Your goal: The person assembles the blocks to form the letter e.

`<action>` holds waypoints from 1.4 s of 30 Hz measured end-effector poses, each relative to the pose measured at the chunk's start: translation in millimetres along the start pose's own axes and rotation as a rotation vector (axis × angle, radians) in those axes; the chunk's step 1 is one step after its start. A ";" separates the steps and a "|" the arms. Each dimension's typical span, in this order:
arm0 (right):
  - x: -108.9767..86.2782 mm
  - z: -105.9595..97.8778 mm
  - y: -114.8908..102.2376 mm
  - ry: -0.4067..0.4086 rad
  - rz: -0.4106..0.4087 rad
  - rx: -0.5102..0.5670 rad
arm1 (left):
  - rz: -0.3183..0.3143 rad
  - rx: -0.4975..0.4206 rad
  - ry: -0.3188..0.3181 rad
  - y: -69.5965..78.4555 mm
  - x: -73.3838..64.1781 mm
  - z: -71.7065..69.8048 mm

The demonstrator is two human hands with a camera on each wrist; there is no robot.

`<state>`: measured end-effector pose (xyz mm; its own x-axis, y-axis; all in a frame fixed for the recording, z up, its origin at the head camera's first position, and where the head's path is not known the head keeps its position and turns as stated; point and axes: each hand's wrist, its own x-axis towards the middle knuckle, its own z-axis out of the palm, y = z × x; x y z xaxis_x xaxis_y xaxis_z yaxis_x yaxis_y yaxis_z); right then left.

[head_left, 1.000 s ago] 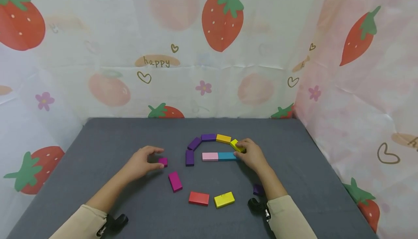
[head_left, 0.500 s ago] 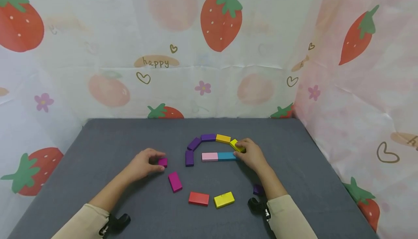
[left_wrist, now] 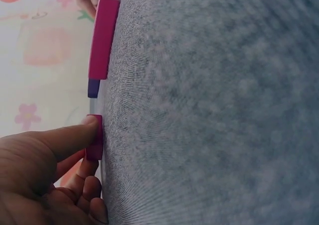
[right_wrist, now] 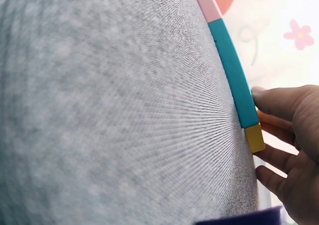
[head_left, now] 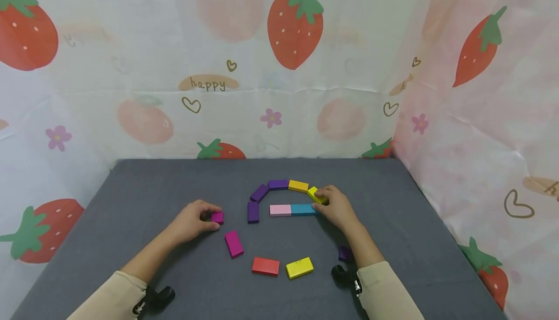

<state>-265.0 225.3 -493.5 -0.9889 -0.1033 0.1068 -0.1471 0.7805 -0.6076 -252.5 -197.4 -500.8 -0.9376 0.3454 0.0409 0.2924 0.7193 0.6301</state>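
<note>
My left hand pinches a small magenta block on the grey cloth between thumb and finger; the left wrist view shows the thumb on the magenta block. My right hand holds the lower end of a yellow block, partly hidden by the fingers. This block ends a curve of an orange-yellow block and purple blocks, one a purple block. Inside the curve, a pink block and a blue block lie end to end. In the right wrist view, the thumb lies by the teal-looking blue block.
Nearer the body lie a second magenta block, a red block and another yellow block. A dark purple block sits beside the right forearm. Strawberry-print cloth hangs behind and at both sides of the table.
My left fingers have come down closer around the small magenta block and now pinch it. The right hand stays at the yellow block, and the blocks keep their places.
</note>
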 end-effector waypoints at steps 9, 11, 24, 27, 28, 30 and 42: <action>-0.1 0.1 0.3 0.005 -0.008 0.001 | -0.004 0.009 0.010 1.3 -0.6 0.4; -0.1 0.4 1.0 0.004 -0.007 0.002 | -0.007 0.009 0.014 1.2 -0.6 0.7; 1.6 3.0 3.1 0.009 0.003 -0.003 | -0.014 -0.011 0.046 10.9 2.6 -8.1; 1.6 3.2 2.6 0.009 0.010 -0.005 | -0.029 -0.021 0.035 17.8 4.9 -12.0; 1.5 3.2 2.4 0.009 0.013 -0.003 | -0.035 -0.024 0.033 20.1 6.0 -12.9; 1.2 3.2 2.1 0.008 0.016 -0.002 | -0.036 -0.024 0.029 24.7 8.2 -14.2; 0.8 1.7 0.2 0.002 0.021 0.008 | -0.006 -0.049 0.027 50.0 23.0 -7.8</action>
<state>-265.9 224.3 -494.8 -0.9918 -0.0850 0.0955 -0.1260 0.7773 -0.6163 -260.9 -158.2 -462.3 -0.9443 0.3240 0.0576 0.2776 0.6905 0.6680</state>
